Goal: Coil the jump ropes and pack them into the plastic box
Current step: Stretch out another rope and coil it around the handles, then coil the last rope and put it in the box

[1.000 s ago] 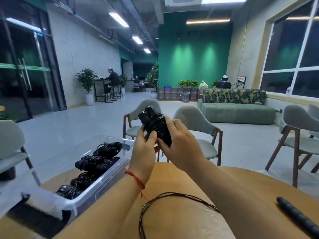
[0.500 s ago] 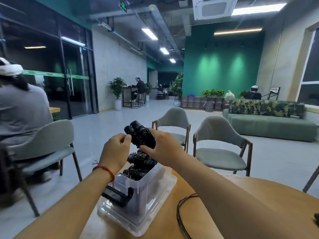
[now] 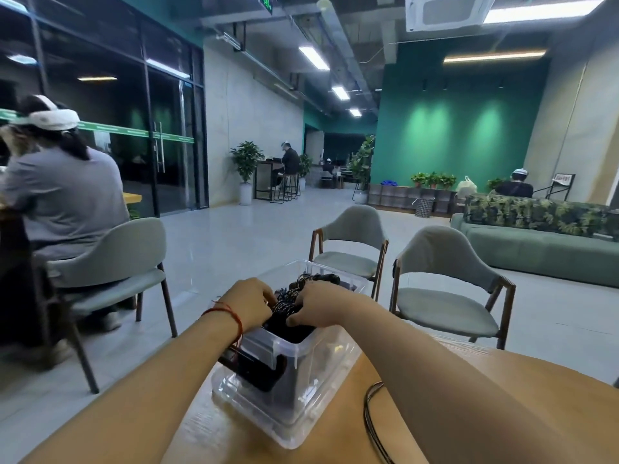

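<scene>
The coil (image 3: 284, 309) sits at the top of the box (image 3: 294, 344), and we grip it from both sides. Our left hand (image 3: 249, 304) curls over its left side and our right hand (image 3: 318, 306) over its right, thumb on the rope. More black ropes (image 3: 318, 279) lie in the box behind it, and our fingertips are hidden among them. A dark thing (image 3: 256, 373) at the box's near end is hard to make out. On the table (image 3: 214, 430) a loose cord (image 3: 368, 406) passes under our right arm, cut off at the bottom edge.
</scene>
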A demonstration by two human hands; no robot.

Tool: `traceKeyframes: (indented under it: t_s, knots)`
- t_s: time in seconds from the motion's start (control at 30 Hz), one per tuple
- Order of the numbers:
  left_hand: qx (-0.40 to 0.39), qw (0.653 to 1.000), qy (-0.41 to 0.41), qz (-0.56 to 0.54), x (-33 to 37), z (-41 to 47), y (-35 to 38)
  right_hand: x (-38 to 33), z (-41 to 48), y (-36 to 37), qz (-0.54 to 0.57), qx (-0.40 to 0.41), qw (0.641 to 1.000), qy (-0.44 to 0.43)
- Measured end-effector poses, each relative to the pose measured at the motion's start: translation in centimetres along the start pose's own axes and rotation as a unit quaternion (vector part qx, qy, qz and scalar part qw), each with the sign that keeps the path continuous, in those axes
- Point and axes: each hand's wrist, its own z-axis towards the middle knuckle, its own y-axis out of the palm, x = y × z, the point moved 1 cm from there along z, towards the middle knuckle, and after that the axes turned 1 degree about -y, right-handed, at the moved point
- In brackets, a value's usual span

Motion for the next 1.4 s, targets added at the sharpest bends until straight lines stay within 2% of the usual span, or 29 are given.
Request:
traceKeyframes:
  t_s: [0.1, 0.3, 0.37, 0.6, 0.7, 0.97, 1.13, 1.4]
  knots:
    - [-0.016, 1.0, 0.007, 0.024, 0.3, 0.7, -0.1, 0.0, 0.3, 0.2, 0.012, -0.008, 1.0, 0.025]
    - [-0.009, 1.0, 0.01, -0.003, 0.2, 1.8, 0.2, 0.3, 0.3, 0.6, 0.001, 0.052, 0.998, 0.032]
    - [-0.005, 1.0, 0.005, 0.002, 0.1, 2.1, 0.8, 0.6, 0.6, 0.6, 0.004, 0.049, 0.998, 0.044]
    - [-0.081, 0.991, -0.002, 0.105, 0.2, 3.2, 0.8, 0.0, 2.4, 0.9, 0.01, 0.005, 0.998, 0.063]
    - [-0.106, 0.985, 0.001, 0.134, 0.3, 3.2, 0.8, -0.3, 2.3, 1.2, -0.003, 0.012, 0.997, 0.07]
    - [-0.021, 0.995, 0.02, 0.093, 0.2, 2.5, 0.7, 0.5, 0.5, 0.7, 0.012, 0.024, 0.998, 0.052]
    - [-0.036, 0.994, 0.033, 0.102, 0.5, 2.5, 0.1, 0.6, -0.1, 0.7, 0.02, 0.075, 0.995, 0.059]
    - [-0.042, 0.993, 0.048, 0.102, 1.8, 2.4, -0.9, 0.4, -0.4, -0.2, -0.001, 0.104, 0.993, 0.049]
